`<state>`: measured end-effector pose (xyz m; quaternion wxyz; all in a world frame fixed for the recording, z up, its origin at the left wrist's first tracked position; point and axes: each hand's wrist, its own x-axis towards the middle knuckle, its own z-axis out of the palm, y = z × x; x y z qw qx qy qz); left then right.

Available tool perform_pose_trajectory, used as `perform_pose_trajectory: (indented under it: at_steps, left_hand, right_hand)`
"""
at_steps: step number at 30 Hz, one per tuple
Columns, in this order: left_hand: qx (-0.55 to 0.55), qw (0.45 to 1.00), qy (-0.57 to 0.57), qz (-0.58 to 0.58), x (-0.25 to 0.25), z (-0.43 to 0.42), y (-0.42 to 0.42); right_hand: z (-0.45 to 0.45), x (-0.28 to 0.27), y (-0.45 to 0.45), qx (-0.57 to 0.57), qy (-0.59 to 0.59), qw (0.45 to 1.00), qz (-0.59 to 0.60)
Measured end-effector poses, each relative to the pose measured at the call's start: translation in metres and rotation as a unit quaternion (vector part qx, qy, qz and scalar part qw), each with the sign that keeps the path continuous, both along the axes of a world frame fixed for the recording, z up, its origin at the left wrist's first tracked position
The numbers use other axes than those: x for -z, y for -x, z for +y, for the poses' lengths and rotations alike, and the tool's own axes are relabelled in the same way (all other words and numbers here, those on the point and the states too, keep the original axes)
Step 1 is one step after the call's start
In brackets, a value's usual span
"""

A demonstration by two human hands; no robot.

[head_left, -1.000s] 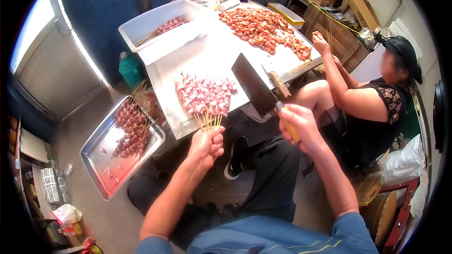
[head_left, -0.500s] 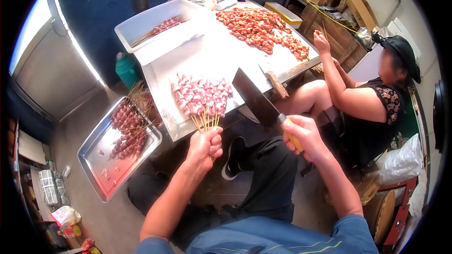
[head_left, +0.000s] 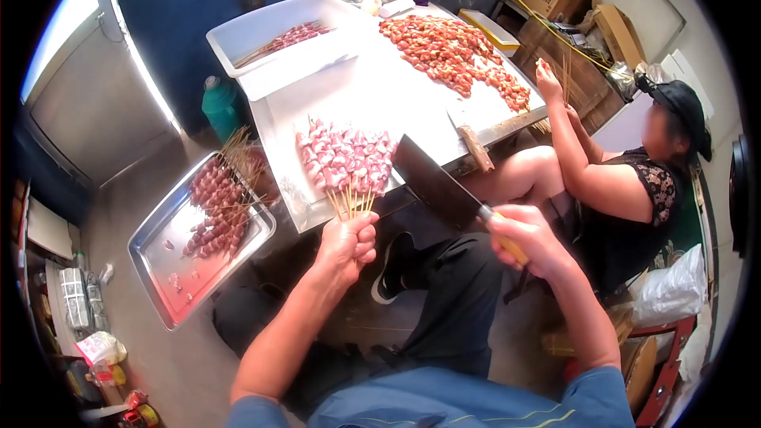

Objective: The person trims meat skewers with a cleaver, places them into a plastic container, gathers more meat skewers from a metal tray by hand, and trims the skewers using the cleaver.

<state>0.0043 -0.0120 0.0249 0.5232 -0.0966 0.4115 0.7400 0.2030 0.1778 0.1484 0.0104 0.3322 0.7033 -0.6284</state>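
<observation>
My left hand (head_left: 346, 243) is closed round the bare ends of several meat skewers (head_left: 349, 160), fanned side by side over the near edge of the white table (head_left: 295, 115). Pale pink pieces are threaded on them. In my right hand (head_left: 525, 236) is the yellowish handle of a cleaver (head_left: 436, 182). Its broad dark blade slants up and left, with the upper corner close to the right side of the skewers; whether they touch I cannot tell. A wooden-handled knife (head_left: 476, 147) lies on the table's edge beyond the cleaver.
A heap of red meat pieces (head_left: 444, 47) covers the table's far right. A white tub (head_left: 277, 71) with skewers stands far left. Left of the table, a metal tray (head_left: 166, 250) holds darker skewers, near a green flask (head_left: 219, 111). A co-worker (head_left: 618, 166) sits at right holding thin sticks.
The cleaver and my right hand have shifted slightly right and down, with the blade tilted flatter. My left hand still grips the skewers. The whole view has shifted a little.
</observation>
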Motion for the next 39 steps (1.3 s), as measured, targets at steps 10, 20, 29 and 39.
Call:
perform_pose_trajectory:
  at_steps: [10, 20, 29, 39]
  left_hand:
    - [0.004, 1.0, -0.005, -0.002, 0.003, -0.001, -0.001]
    - [0.003, 1.0, 0.005, 0.002, -0.002, 0.001, -0.003]
    - [0.007, 1.0, 0.014, 0.003, -0.003, 0.0, -0.002]
    - [0.008, 1.0, 0.02, 0.005, -0.006, -0.001, -0.003]
  right_hand:
    - [0.012, 0.009, 0.097, -0.011, -0.018, 0.99, 0.14]
    - [0.01, -0.013, 0.017, 0.001, -0.036, 0.999, -0.01]
    - [0.023, 0.009, 0.097, 0.007, -0.082, 0.989, 0.121]
    - [0.017, -0.014, 0.01, 0.022, -0.048, 0.999, -0.007]
